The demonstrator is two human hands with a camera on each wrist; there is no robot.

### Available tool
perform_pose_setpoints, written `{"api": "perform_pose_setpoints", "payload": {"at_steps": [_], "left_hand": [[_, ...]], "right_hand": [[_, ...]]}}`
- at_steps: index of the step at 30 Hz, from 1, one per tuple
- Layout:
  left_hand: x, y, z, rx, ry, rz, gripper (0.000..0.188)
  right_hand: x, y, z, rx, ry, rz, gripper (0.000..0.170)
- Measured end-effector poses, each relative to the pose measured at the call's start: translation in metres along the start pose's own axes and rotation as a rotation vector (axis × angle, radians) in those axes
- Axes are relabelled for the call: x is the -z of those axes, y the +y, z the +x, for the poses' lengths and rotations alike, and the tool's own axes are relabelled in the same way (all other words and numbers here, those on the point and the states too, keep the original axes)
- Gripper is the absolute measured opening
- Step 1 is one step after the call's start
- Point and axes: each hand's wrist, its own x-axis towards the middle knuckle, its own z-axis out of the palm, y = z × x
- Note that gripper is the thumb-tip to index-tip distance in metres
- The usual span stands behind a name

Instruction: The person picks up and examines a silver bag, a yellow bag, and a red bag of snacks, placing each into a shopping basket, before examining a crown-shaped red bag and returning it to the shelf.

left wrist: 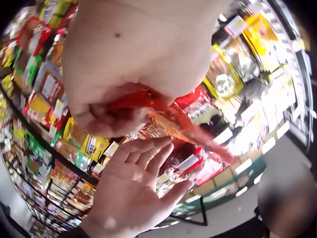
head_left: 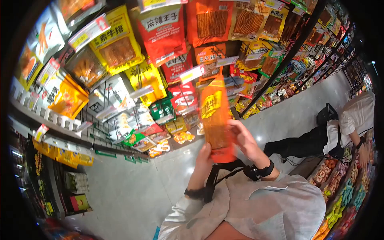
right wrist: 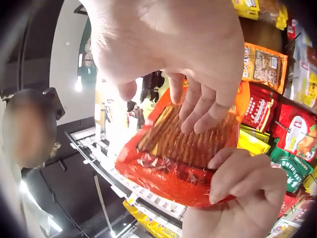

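An orange-red snack packet (head_left: 218, 132) with a yellow label is held up in front of the shelves. Brown ridged strips show through its clear window. My left hand (head_left: 203, 160) grips its lower edge, thumb on the front; the right wrist view shows those left fingers (right wrist: 233, 173) pinching the packet's corner. My right hand (head_left: 246, 142) is at the packet's right side. In the right wrist view its loosely extended fingers (right wrist: 198, 106) overlap the windowed face. From the left wrist, the packet (left wrist: 173, 124) appears nearly edge-on, with the right hand (left wrist: 136, 186) spread by it.
Hanging snack bags, including a red one (head_left: 162, 30) and a yellow one (head_left: 116, 42), fill the rack ahead. White price tags (head_left: 192, 74) jut out from it. Another person (head_left: 332, 132) is at the right, beside bins of wrapped sweets (head_left: 336, 184). Grey floor (head_left: 128, 188) lies below.
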Motion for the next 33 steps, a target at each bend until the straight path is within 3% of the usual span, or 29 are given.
{"api": "perform_pose_setpoints", "payload": {"at_steps": [1, 4, 9, 12, 13, 20, 21, 25, 29, 33], "left_hand": [[-0.001, 0.003, 0.009, -0.055, -0.003, 0.181, 0.041], [-0.013, 0.025, 0.038, -0.247, -0.036, 0.579, 0.039], [-0.063, 0.061, 0.098, -0.412, 0.008, 0.912, 0.03], [-0.087, 0.081, 0.133, -0.413, 0.075, 1.064, 0.026], [-0.096, 0.088, 0.146, -0.513, 0.06, 1.122, 0.025], [-0.127, 0.11, 0.207, -0.617, 0.177, 1.067, 0.03], [-0.13, 0.111, 0.216, -0.729, 0.177, 1.084, 0.03], [-0.133, 0.108, 0.231, -0.804, 0.272, 0.989, 0.026], [-0.141, 0.111, 0.236, -0.72, 0.293, 0.899, 0.022], [-0.136, 0.112, 0.245, -0.766, 0.284, 0.935, 0.03]], "right_hand": [[0.021, 0.006, 0.005, 0.081, 0.057, -0.089, 0.055], [0.049, -0.02, 0.033, 0.005, 0.15, 0.111, 0.061], [0.111, -0.035, 0.086, 0.043, 0.243, -0.129, 0.044], [0.136, -0.063, 0.128, 0.089, 0.169, -0.232, 0.04], [0.141, -0.073, 0.142, 0.119, 0.154, -0.19, 0.037], [0.171, -0.1, 0.229, 0.283, 0.031, -0.177, 0.032], [0.17, -0.106, 0.235, 0.283, 0.017, -0.135, 0.031], [0.184, -0.114, 0.256, 0.24, -0.068, -0.192, 0.03], [0.181, -0.115, 0.278, 0.178, -0.08, -0.14, 0.026], [0.177, -0.115, 0.286, 0.22, -0.094, -0.06, 0.023]]}}
